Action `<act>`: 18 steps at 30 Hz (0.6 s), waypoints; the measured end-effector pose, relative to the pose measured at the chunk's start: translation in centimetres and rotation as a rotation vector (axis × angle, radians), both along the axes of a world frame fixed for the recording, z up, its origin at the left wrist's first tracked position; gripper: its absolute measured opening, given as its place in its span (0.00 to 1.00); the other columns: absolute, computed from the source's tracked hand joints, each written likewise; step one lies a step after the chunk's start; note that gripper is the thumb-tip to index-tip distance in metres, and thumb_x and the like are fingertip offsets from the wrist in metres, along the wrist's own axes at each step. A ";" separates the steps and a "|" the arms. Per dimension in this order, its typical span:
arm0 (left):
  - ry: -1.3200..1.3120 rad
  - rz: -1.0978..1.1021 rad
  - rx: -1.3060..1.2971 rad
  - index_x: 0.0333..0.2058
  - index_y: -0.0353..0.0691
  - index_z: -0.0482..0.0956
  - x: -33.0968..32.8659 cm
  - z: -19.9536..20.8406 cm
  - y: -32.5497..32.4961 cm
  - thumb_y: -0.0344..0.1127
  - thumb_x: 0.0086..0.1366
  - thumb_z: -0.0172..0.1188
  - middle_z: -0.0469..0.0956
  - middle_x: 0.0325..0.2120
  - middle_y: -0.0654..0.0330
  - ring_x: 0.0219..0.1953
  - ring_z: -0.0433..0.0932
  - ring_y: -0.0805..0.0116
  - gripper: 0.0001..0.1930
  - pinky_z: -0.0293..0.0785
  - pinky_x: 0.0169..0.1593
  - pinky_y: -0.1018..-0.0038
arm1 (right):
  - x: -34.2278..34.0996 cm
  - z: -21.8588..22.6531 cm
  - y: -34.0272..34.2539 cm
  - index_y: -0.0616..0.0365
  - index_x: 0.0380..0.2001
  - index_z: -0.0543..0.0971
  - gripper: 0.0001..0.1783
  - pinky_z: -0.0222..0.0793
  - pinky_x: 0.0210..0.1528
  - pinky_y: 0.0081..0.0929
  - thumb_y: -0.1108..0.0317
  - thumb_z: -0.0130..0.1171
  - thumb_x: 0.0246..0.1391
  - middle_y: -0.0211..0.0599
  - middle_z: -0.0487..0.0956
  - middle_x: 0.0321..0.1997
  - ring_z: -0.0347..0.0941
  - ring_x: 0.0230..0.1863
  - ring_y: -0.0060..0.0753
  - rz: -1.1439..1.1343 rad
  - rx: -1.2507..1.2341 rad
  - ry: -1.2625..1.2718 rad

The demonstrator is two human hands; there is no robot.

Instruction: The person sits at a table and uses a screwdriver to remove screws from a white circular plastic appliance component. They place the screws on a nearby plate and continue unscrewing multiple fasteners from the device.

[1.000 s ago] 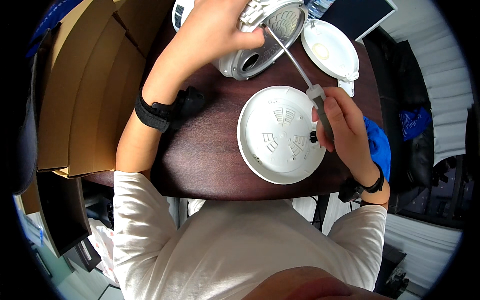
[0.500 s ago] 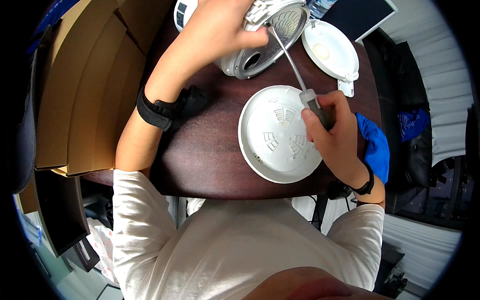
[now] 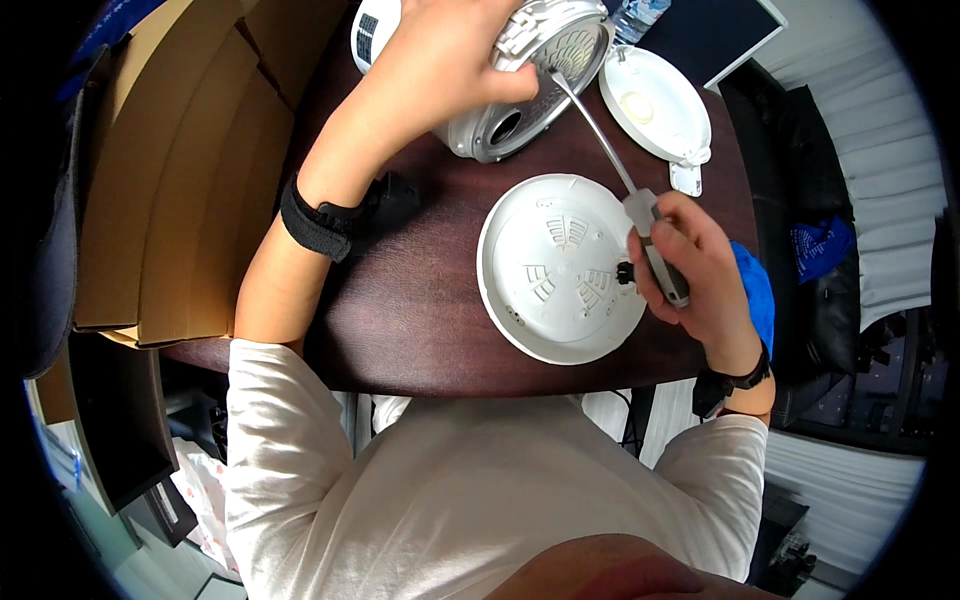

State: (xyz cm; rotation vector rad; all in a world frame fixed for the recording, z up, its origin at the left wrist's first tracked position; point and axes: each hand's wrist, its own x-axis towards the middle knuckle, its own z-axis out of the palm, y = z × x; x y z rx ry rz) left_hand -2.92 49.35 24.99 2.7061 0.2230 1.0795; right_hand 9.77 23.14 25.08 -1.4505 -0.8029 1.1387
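My left hand grips the rim of a white and grey round appliance at the top edge, its thumb stretched along the side; the other fingertips are partly hidden. The appliance is tilted, its ridged grey underside facing right. In my right hand is a screwdriver with a grey handle, the shaft slanting up and left so the tip meets that underside. Below lies a shallow white round cover with slotted vents. A small black part shows at its right side, beside my right fingers; whether they touch it I cannot tell.
A white round lid with a small tab lies at the far right of the dark wooden table. Blue cloth sits behind my right wrist. Cardboard boxes stand on the left, and a water bottle at the back.
My right hand has shifted right and down, with the screwdriver's handle following and its tip sliding slightly right and down. The small black part has come into view. My left hand has barely moved.
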 end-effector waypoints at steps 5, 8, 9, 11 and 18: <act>0.045 0.026 -0.009 0.59 0.34 0.67 -0.1 0.1 0.2 0.40 0.48 0.66 0.62 0.62 0.36 0.66 0.54 0.29 0.38 0.55 0.67 0.48 | 1.6 -1.6 -0.1 0.64 0.43 0.71 0.16 0.72 0.26 0.25 0.74 0.65 0.54 0.41 0.79 0.33 0.78 0.27 0.31 -0.091 0.329 -1.268; 0.034 0.010 -0.006 0.59 0.34 0.67 -0.2 0.2 0.1 0.40 0.48 0.66 0.62 0.62 0.36 0.66 0.53 0.29 0.39 0.56 0.67 0.49 | 1.9 -1.5 0.8 0.64 0.43 0.73 0.18 0.75 0.33 0.30 0.75 0.68 0.49 0.45 0.80 0.36 0.80 0.32 0.41 -0.089 0.354 -1.365; 0.020 -0.002 0.000 0.59 0.34 0.67 -0.3 0.2 0.0 0.40 0.48 0.66 0.62 0.62 0.35 0.67 0.53 0.29 0.39 0.56 0.67 0.49 | 2.2 -1.5 1.2 0.63 0.42 0.74 0.18 0.75 0.33 0.30 0.75 0.68 0.48 0.45 0.80 0.36 0.80 0.32 0.43 -0.075 0.405 -1.417; 0.010 -0.007 0.006 0.60 0.34 0.67 -0.2 0.2 0.0 0.41 0.48 0.66 0.61 0.62 0.35 0.67 0.53 0.29 0.39 0.56 0.67 0.49 | 2.7 -1.1 1.6 0.63 0.41 0.75 0.18 0.74 0.32 0.30 0.76 0.69 0.46 0.45 0.79 0.36 0.79 0.32 0.44 -0.092 0.420 -1.503; 0.039 0.016 -0.006 0.60 0.34 0.66 -0.3 0.3 -0.2 0.41 0.47 0.65 0.61 0.63 0.35 0.67 0.53 0.30 0.40 0.56 0.67 0.49 | 3.1 -0.7 1.9 0.63 0.39 0.76 0.18 0.74 0.31 0.30 0.76 0.69 0.44 0.44 0.78 0.35 0.79 0.31 0.44 -0.099 0.446 -1.519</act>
